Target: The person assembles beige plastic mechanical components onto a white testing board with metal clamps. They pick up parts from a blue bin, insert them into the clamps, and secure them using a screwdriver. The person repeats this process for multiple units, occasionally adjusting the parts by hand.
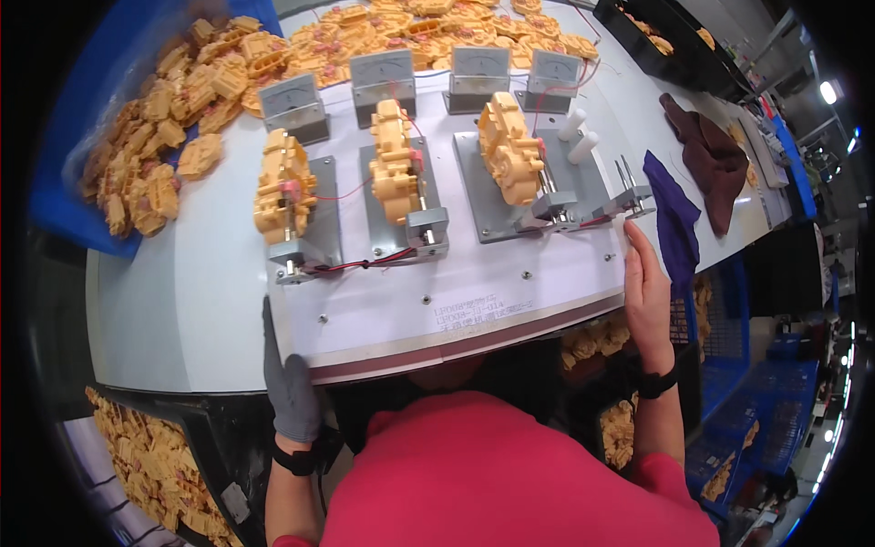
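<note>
My left hand (292, 392), in a grey glove, rests at the front left edge of the board, fingers stretched out below the leftmost test fixture (324, 210). My bare right hand (645, 292) has its fingers extended, the tips close to a grey metal block (631, 202) with two upright pins; whether they touch it, I cannot tell. Beside that block stand white posts (583, 146) on a grey plate. Yellow plastic gear housings sit on three fixtures: one at left (284, 187), one in the middle (394, 164), and one right of centre (510, 150).
Several analog meters (383, 77) stand behind the fixtures. Yellow housings heap at the back (428, 32) and spill from a blue bin (68, 173) at left. Purple cloth (673, 219) and brown cloth (711, 159) lie right. A black crate (205, 456) sits lower left.
</note>
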Demonstrator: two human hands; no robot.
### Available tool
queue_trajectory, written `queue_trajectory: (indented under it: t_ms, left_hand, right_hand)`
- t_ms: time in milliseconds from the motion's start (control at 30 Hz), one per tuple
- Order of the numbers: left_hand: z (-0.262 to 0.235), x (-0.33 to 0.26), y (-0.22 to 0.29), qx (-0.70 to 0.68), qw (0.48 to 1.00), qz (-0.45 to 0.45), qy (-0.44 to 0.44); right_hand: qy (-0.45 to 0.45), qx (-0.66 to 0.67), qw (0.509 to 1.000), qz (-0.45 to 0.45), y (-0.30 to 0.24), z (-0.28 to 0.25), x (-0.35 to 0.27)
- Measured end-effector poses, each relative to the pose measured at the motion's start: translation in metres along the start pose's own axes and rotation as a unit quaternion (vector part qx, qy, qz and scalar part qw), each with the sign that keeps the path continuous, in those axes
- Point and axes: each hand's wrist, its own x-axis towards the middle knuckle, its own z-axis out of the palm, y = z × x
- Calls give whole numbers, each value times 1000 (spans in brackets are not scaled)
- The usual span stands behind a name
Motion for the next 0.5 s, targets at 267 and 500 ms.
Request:
queue_trajectory:
  t_ms: [267,500]
  left_hand:
    - [2,-14,-14,-32,998,-44,19]
    - [-5,-29,-35,-128,985,-116,22]
  right_hand:
    - [58,-119,984,-121,-1,-10,9]
    - [11,-9,969,-247,-48,9,9]
